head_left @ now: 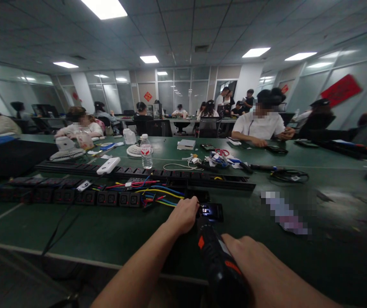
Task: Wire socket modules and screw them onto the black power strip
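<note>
Right hand [250,259], nearest in my head view: closed around the black-and-orange power driver [217,259], which I take as landmark for every place below. The driver points away from me, its tip at a lit black end piece [216,212]. Left hand [185,214]: fingers bent and drawn together beside the driver's tip; the fingertips are hidden, so I cannot tell whether they grip anything. Left of the tip I see loose yellow, blue and red wires [162,192] and a black socket strip [101,198] lying on the green desk [112,237]. Right of the tip lies an item [287,216] too blurred for me to name. Beyond the driver I note a second socket strip [165,172]; farther, and to its left, an upright water bottle [147,154]. Farther still, beyond and right of the driver, a co-worker [260,122] in white sits.
</note>
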A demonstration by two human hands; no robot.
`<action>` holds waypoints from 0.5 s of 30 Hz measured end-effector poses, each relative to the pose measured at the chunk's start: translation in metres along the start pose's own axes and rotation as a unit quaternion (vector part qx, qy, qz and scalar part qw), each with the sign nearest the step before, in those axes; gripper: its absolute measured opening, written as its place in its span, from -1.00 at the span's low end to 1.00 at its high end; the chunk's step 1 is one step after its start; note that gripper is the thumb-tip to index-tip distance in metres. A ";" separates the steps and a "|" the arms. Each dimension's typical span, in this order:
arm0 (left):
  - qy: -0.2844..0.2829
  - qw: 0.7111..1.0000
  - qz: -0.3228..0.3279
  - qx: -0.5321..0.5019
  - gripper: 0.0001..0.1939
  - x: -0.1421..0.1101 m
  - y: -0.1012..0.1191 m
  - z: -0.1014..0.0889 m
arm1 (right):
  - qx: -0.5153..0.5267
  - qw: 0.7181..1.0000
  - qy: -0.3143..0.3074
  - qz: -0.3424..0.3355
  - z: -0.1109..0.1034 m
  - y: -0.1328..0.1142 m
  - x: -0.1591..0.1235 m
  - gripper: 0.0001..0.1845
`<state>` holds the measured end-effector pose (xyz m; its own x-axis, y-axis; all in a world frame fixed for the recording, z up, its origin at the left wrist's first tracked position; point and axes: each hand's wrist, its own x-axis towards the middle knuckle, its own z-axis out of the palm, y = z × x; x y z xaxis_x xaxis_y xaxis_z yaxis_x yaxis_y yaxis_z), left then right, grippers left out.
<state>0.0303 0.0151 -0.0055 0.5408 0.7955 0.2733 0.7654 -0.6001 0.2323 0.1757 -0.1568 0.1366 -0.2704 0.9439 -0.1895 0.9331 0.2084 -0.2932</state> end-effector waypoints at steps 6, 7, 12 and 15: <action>-0.005 1.000 0.007 0.000 -0.71 -0.001 0.000 -0.001 | 0.006 1.000 -0.001 -0.003 0.002 -0.001 0.002 -0.64; -0.006 1.000 0.008 -0.002 -0.72 -0.001 0.000 -0.001 | 0.003 1.000 -0.003 -0.001 0.002 -0.001 0.003 -0.64; -0.007 1.000 0.003 -0.010 -0.74 -0.001 -0.001 -0.001 | -0.012 1.000 -0.015 0.004 0.008 -0.001 0.005 -0.51; 0.006 1.000 0.004 -0.012 -0.73 -0.001 -0.001 -0.001 | -0.017 1.000 -0.017 0.002 0.010 -0.001 0.003 -0.48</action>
<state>0.0288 0.0150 -0.0055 0.5430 0.7895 0.2861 0.7519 -0.6088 0.2531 0.1719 -0.1566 0.1271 -0.2739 0.9356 -0.2229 0.9415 0.2135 -0.2607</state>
